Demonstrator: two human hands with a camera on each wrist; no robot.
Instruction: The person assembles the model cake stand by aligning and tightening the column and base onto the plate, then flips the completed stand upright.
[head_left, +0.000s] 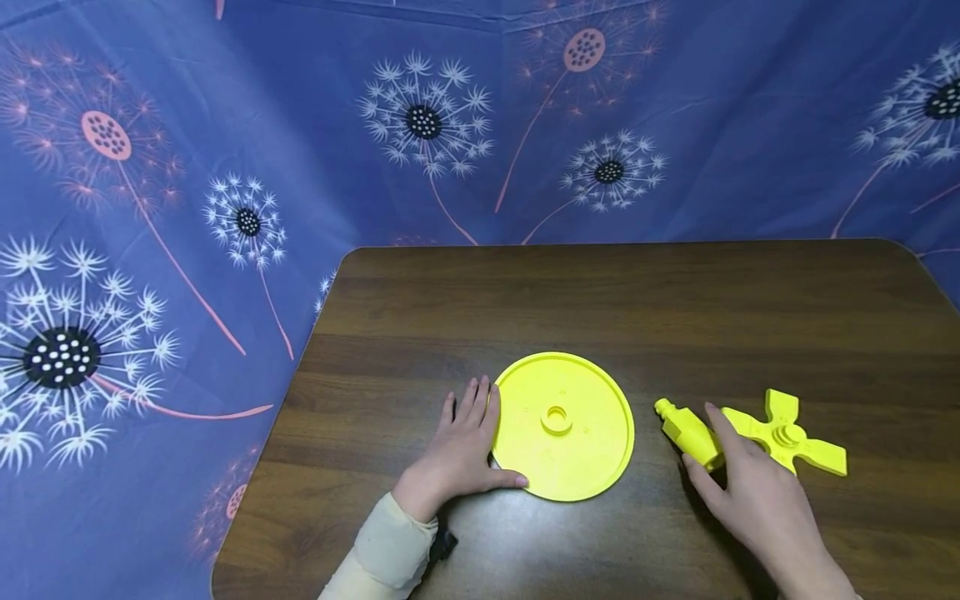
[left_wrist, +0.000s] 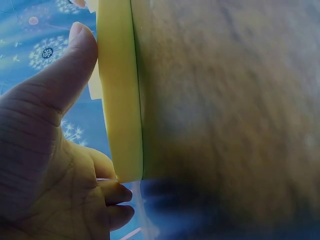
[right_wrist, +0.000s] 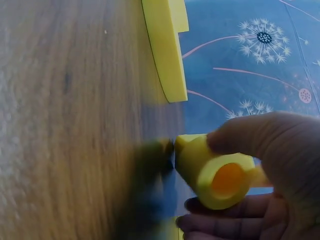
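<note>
A round yellow disc (head_left: 592,450) with a raised rim and a small central ring lies flat on the table. My left hand (head_left: 465,442) rests at its left edge, fingers straight along the rim and thumb touching the near side. In the left wrist view the thumb lies against the disc's side wall (left_wrist: 120,100). Right of the disc, my right hand (head_left: 765,496) pinches a yellow bottle-shaped piece (head_left: 688,433) between thumb and fingers. The right wrist view shows the round hollow end of this bottle-shaped piece (right_wrist: 207,167) facing the wrist.
A yellow cross-shaped piece (head_left: 821,454) with a round stepped hub lies just beyond my right hand, which covers part of it. The brown wooden table (head_left: 450,308) has rounded back corners. Behind it hangs a blue cloth (head_left: 315,100) printed with dandelions.
</note>
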